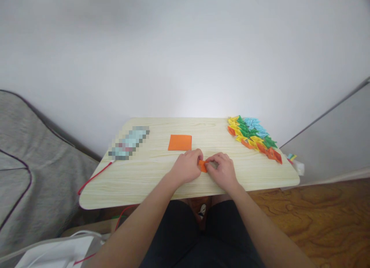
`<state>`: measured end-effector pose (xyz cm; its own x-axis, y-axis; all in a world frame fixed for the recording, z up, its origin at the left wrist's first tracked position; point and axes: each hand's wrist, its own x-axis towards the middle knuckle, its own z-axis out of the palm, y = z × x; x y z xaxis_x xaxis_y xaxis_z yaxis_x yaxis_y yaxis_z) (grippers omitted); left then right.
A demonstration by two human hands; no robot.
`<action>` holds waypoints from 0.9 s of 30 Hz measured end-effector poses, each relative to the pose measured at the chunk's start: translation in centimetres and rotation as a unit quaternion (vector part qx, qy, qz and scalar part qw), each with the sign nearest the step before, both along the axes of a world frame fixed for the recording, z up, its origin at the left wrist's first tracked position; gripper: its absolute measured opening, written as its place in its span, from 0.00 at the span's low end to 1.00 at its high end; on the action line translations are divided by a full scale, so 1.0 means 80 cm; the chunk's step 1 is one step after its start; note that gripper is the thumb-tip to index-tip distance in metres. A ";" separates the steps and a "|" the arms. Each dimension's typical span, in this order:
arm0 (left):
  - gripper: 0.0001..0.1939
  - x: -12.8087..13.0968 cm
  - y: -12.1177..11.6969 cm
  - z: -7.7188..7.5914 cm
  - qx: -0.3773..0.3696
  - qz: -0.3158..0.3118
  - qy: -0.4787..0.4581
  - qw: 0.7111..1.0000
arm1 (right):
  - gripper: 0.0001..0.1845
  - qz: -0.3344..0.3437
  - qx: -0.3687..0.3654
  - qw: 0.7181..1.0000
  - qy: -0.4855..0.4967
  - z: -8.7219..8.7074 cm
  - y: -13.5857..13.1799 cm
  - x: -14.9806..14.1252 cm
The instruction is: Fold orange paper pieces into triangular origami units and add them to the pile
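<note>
Between my two hands, near the table's front edge, is a small piece of orange paper [203,166], partly covered by my fingers. My left hand [189,166] grips its left side with curled fingers. At its right side my right hand [222,168] pinches the paper between thumb and fingertips. Just behind my left hand lies an orange paper stack [179,142], flat on the table. Over to the right, several folded paper pieces in yellow, green, light blue and orange [254,135] lie in slanting rows.
The pale wooden table [144,183] stands against a white wall. At its left lies a pixelated flat device [129,143] with a red cable [95,178] running over the edge. Grey cloth [52,175] is at far left. A white object [300,167] shows past the right edge.
</note>
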<state>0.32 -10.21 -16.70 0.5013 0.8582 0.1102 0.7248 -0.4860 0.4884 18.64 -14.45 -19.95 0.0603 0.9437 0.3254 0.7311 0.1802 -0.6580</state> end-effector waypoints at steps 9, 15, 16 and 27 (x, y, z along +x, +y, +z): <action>0.05 -0.002 0.000 0.015 0.006 0.009 -0.100 0.995 | 0.03 0.031 -0.002 0.993 0.112 0.010 0.007 -0.001; 0.06 -0.005 0.003 0.010 -0.014 0.032 -0.171 0.985 | 0.09 0.033 0.016 0.990 0.133 0.005 0.000 -0.003; 0.06 -0.004 0.003 0.007 -0.013 0.037 -0.177 0.983 | 0.08 0.032 0.021 0.991 0.129 0.003 -0.002 -0.002; 0.08 -0.001 -0.026 -0.011 0.067 -0.030 -0.121 0.990 | 0.09 0.046 0.063 0.996 -0.047 -0.003 -0.025 0.022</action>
